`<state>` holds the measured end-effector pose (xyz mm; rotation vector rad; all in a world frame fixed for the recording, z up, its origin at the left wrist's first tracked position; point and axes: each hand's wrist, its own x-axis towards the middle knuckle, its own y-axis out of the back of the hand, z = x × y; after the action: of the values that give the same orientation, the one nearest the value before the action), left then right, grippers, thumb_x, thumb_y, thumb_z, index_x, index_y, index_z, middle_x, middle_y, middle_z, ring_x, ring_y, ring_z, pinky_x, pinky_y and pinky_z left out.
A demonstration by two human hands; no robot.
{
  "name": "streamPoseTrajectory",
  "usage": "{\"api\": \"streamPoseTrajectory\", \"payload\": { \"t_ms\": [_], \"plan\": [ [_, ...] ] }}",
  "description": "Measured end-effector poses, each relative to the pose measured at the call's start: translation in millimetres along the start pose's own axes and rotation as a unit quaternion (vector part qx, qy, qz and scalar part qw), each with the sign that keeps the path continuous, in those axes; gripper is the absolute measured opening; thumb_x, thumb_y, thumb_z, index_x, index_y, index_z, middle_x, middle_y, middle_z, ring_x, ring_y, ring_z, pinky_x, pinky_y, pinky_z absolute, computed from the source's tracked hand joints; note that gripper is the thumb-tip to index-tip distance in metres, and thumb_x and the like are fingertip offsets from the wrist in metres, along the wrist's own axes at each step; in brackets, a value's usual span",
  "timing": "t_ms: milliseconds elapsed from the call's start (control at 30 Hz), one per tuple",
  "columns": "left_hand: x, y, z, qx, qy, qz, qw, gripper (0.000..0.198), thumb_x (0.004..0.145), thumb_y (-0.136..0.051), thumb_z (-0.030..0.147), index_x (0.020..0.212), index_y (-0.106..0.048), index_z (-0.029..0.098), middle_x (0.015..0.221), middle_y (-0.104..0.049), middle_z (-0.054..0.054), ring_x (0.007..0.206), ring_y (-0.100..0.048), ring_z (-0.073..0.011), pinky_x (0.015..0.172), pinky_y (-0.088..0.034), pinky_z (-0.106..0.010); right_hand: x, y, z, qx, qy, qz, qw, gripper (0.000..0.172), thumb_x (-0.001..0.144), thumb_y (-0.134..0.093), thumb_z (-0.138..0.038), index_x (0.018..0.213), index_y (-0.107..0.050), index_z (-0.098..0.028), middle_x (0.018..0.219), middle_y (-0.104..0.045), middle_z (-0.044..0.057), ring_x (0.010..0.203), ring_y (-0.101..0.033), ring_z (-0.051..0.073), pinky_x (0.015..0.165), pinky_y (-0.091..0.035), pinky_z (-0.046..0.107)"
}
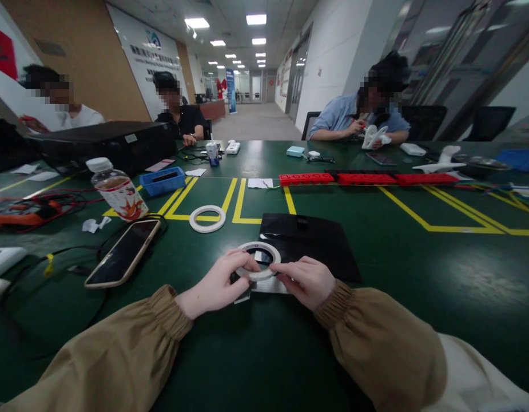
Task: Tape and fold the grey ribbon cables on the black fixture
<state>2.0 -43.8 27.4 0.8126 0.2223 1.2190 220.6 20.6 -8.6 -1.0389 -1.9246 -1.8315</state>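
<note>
At the near middle of a dark green table, the left hand and right hand meet on a white tape roll. The left fingers are pinched on its left rim, and the right fingers are closed on its near right edge, above a pale strip. The roll lies on the near edge of a black sheet. Yellow lines are marked across the tabletop, and a second roll lies on them just beyond the hands. To the left are a phone lying face up, a bottle with a red and orange label, a blue tray and a long black case. Further off, red strips run across to the right. Three other people sit along the far side, one on the right handling something white. The room is a long hall with ceiling lights, a brown wall on the left and glass on the right. A white wall board carries a logo and lines of writing, and a blue banner stands far down the hall. None of this writing, nor the bottle label, can be read.
</note>
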Motion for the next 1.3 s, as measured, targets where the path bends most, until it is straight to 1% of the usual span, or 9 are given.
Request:
{"api": "streamPoseTrajectory", "payload": {
  "t_ms": [200,333,500,633,833,933,1033,1233,1300],
  "plan": [
    [-0.2,2.0,4.1,-0.029,0.01,-0.021,0.999,0.019,0.071,-0.042,0.017,0.085,-0.056,0.019,0.086,-0.062,-0.004,0.089,-0.055,-0.0209,0.095,-0.036,-0.038,3.0,4.0,-2.6,-0.003,-0.006,-0.004,1.0,0.019,0.09,-0.045,-0.017,0.103,-0.059,-0.015,0.082,-0.069,0.002,0.062,-0.06,0.008,0.057,-0.04,0.025],
    [-3.0,1.6,5.1,-0.095,0.037,-0.026,0.994,0.024,0.073,-0.042,0.016,0.091,-0.058,0.018,0.094,-0.06,-0.006,0.092,-0.055,-0.0214,0.089,-0.042,-0.036,6.0,7.4,-4.9,-0.024,-0.001,0.0,1.0,0.024,0.089,-0.044,-0.015,0.109,-0.056,-0.014,0.084,-0.068,0.003,0.058,-0.057,0.009,0.055,-0.04,0.025],
    [-7.1,-2.8,2.7,-0.184,0.061,-0.043,0.98,0.024,0.08,-0.047,0.016,0.102,-0.057,0.018,0.1,-0.058,-0.006,0.088,-0.057,-0.0188,0.08,-0.048,-0.031,6.0,9.7,-6.3,-0.02,-0.004,0.014,1.0,0.024,0.089,-0.044,-0.015,0.11,-0.054,-0.014,0.084,-0.066,0.003,0.057,-0.054,0.009,0.055,-0.04,0.024],
    [-7.9,-5.3,0.5,-0.186,0.051,-0.038,0.981,0.023,0.083,-0.052,0.019,0.105,-0.057,0.018,0.104,-0.059,-0.007,0.094,-0.056,-0.0198,0.085,-0.047,-0.032,6.3,11.8,-8.1,-0.018,-0.013,0.024,0.999,0.023,0.088,-0.046,-0.013,0.11,-0.054,-0.013,0.082,-0.065,0.003,0.057,-0.054,0.008,0.058,-0.041,0.024],
    [-7.2,-7.1,3.1,-0.201,0.051,-0.04,0.978,0.024,0.085,-0.054,0.022,0.108,-0.057,0.018,0.104,-0.059,-0.007,0.097,-0.056,-0.0205,0.087,-0.047,-0.034,9.2,13.3,-8.1,-0.028,-0.017,0.035,0.999,0.027,0.087,-0.046,-0.012,0.113,-0.052,-0.013,0.082,-0.064,0.004,0.058,-0.054,0.009,0.056,-0.041,0.025],
    [-7.5,-8.9,6.8,-0.241,0.052,-0.043,0.968,0.025,0.086,-0.053,0.021,0.11,-0.055,0.018,0.105,-0.059,-0.007,0.095,-0.058,-0.0191,0.086,-0.047,-0.033,8.2,13.3,-9.0,-0.034,0.026,0.062,0.997,0.029,0.085,-0.05,-0.01,0.114,-0.051,-0.013,0.079,-0.065,0.004,0.061,-0.056,0.01,0.057,-0.041,0.026],
    [-7.9,-12.0,9.5,-0.263,0.043,-0.05,0.963,0.027,0.085,-0.053,0.019,0.112,-0.053,0.017,0.103,-0.059,-0.007,0.093,-0.059,-0.0188,0.085,-0.047,-0.033,6.3,13.5,-11.7,-0.042,0.084,0.068,0.993,0.034,0.082,-0.054,-0.01,0.116,-0.051,-0.012,0.079,-0.066,0.004,0.063,-0.058,0.011,0.056,-0.04,0.027],
    [-9.3,-17.4,13.4,-0.244,0.036,-0.031,0.969,0.037,0.083,-0.059,0.019,0.119,-0.052,0.018,0.117,-0.055,-0.008,0.108,-0.052,-0.0216,0.095,-0.041,-0.035,9.5,15.4,-17.8,-0.049,0.142,0.073,0.986,0.032,0.081,-0.056,-0.011,0.113,-0.055,-0.009,0.081,-0.067,0.004,0.062,-0.056,0.012,0.055,-0.039,0.028],
    [-9.7,-18.3,14.9,-0.241,0.036,-0.036,0.969,0.04,0.083,-0.058,0.019,0.122,-0.05,0.019,0.118,-0.055,-0.009,0.109,-0.051,-0.0216,0.094,-0.041,-0.035,11.8,16.7,-19.7,-0.049,0.155,0.074,0.984,0.029,0.08,-0.056,-0.011,0.11,-0.057,-0.008,0.078,-0.067,0.004,0.063,-0.055,0.012,0.056,-0.039,0.028]
  ]
}}
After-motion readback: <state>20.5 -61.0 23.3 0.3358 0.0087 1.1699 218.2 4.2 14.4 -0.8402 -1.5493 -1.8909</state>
